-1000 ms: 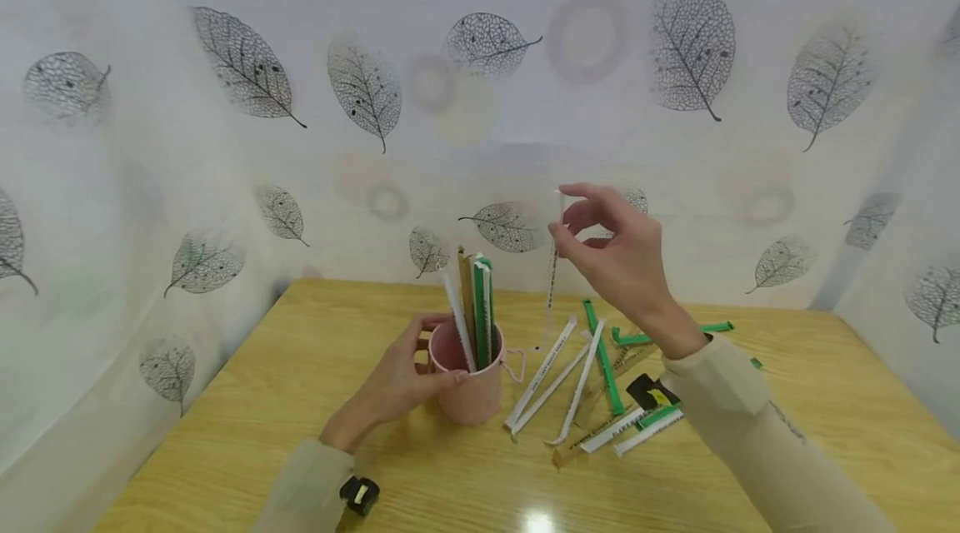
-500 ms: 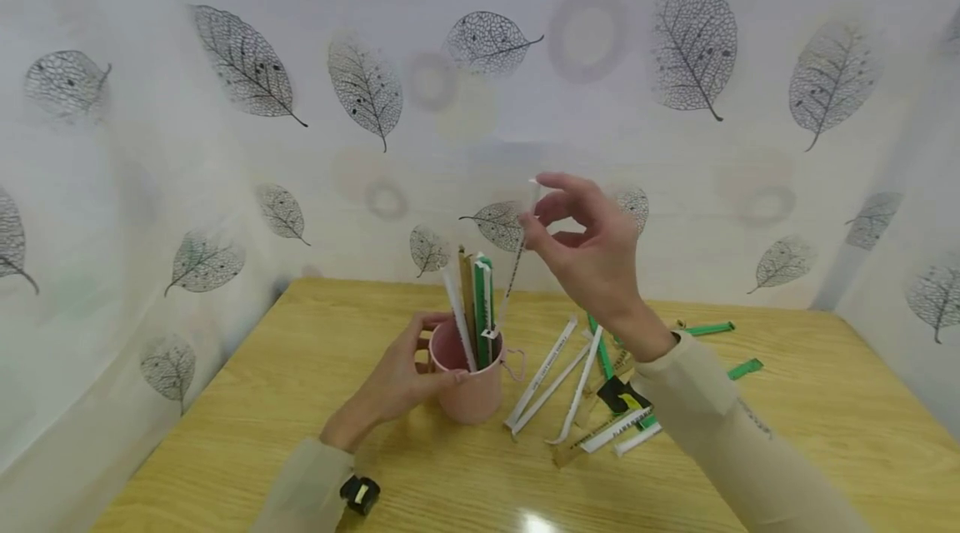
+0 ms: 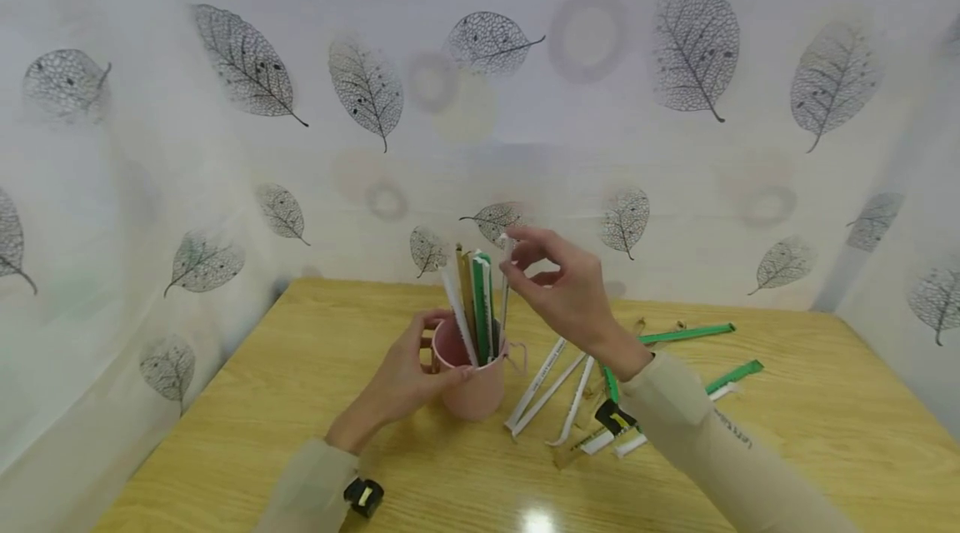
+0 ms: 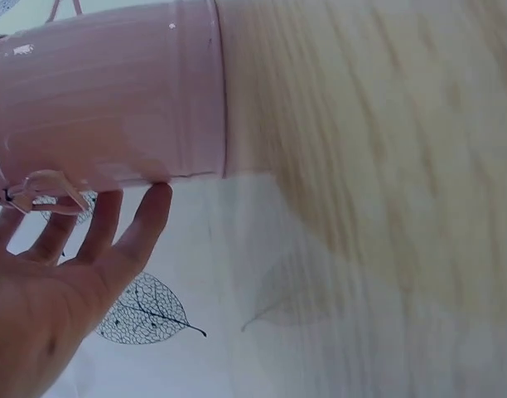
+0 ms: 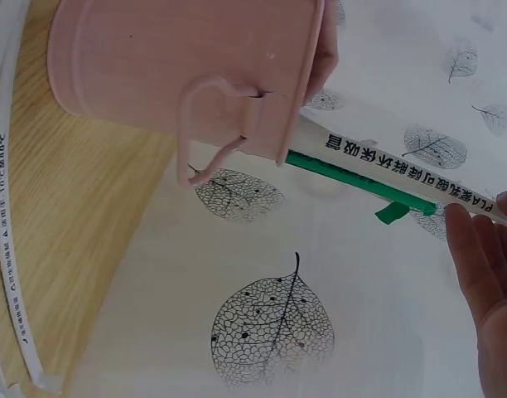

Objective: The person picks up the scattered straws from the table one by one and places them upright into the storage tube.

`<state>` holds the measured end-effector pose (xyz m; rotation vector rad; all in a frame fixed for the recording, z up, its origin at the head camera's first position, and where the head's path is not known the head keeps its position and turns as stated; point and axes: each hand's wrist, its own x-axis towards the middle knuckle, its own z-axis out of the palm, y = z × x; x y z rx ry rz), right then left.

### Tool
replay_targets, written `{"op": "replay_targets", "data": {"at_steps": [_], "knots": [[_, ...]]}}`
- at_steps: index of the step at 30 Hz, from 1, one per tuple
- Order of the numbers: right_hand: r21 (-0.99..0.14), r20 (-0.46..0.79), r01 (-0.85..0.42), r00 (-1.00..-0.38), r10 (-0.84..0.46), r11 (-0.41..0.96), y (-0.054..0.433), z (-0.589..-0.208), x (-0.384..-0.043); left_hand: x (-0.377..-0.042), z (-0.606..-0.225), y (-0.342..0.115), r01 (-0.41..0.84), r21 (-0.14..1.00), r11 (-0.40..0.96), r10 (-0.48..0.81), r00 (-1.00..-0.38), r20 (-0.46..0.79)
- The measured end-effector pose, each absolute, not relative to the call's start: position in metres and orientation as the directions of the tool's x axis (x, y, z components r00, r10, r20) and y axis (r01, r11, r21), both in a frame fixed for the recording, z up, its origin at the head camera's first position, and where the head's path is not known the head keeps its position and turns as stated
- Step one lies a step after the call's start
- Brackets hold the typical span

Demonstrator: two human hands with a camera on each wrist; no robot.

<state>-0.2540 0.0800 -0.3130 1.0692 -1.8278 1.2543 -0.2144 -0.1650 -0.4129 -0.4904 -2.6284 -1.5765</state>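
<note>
Here the left hand (image 3: 408, 375) curls its fingers round the left side of the mug (image 3: 474, 396), thumb near the rim, seemingly to steady it upright on the surface (image 3: 420, 479). Across on the right, the right hand (image 3: 567, 287) pinches a white straw (image 5: 403, 169) high up, probably to leave its lower end free; that end meets the mug's mouth at the right, its depth hidden. Standing straws (image 3: 481, 308), white, brown and green, crowd the mouth and could snag it. A handle (image 5: 185, 137) juts right, towards loose straws (image 3: 535, 387) lying crisscrossed, some covered by the right sleeve (image 3: 697, 412).
</note>
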Motion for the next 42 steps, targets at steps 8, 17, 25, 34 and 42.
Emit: {"op": "replay_targets", "data": {"at_steps": [8, 17, 25, 34, 42], "knots": [[-0.416, 0.849, -0.888, -0.457, -0.267, 0.195, 0.082, -0.327, -0.259, -0.209, -0.411, -0.162, 0.269, 0.847, 0.459, 0.188, -0.961, 0.203], [-0.479, 0.792, -0.853, -0.522, -0.318, 0.206, 0.079, -0.342, -0.266, -0.207, -0.413, -0.161, 0.277, 0.849, 0.450, 0.174, -0.960, 0.221], [-0.524, 0.720, -0.808, -0.589, -0.367, 0.271, 0.081, -0.353, -0.267, -0.206, -0.412, -0.161, 0.283, 0.839, 0.465, 0.166, -0.959, 0.231], [-0.532, 0.665, -0.766, -0.642, -0.383, 0.360, 0.111, -0.348, -0.262, -0.205, -0.411, -0.159, 0.301, 0.826, 0.476, 0.156, -0.954, 0.257], [-0.515, 0.344, -0.532, -0.847, -0.406, 0.672, 0.169, -0.356, -0.260, -0.205, -0.413, -0.160, 0.329, 0.815, 0.477, 0.168, -0.944, 0.282]]}}
